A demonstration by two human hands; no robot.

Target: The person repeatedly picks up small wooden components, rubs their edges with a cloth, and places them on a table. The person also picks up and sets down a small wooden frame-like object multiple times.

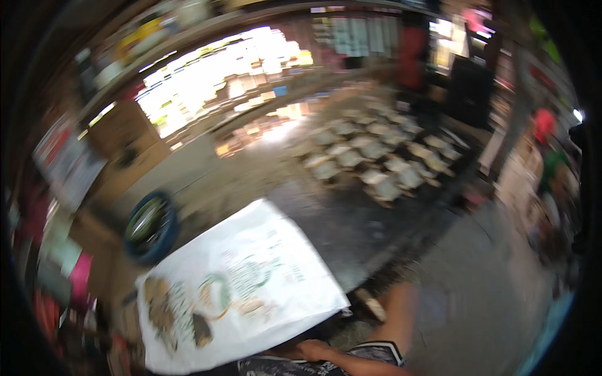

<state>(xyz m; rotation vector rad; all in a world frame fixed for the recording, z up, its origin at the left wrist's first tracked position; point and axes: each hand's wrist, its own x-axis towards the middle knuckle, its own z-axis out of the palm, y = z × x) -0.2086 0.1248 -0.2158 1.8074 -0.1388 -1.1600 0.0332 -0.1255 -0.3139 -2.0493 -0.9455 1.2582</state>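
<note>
My right hand (313,350) is low in the view, over my lap and close to the near edge of a white printed sack (276,235) spread on the table. Blur and shadow hide its fingers, so whether it holds anything does not show. I cannot make out my left hand. Toward the left end of the sack lie a clump of brown, dried-looking pieces (161,307) and a dark, flat piece (202,331). A ring-shaped thing with an orange-brown edge (215,296) is beside them, with a small pale heap (252,307) to its right.
A blue round basin (152,229) with blurred contents stands beyond the sack's left corner. Several rows of pale blocky pieces (370,147) cover the table's far right. A dark tabletop (338,229) lies between. Another person (552,169) is at the far right, beyond the grey floor (464,294).
</note>
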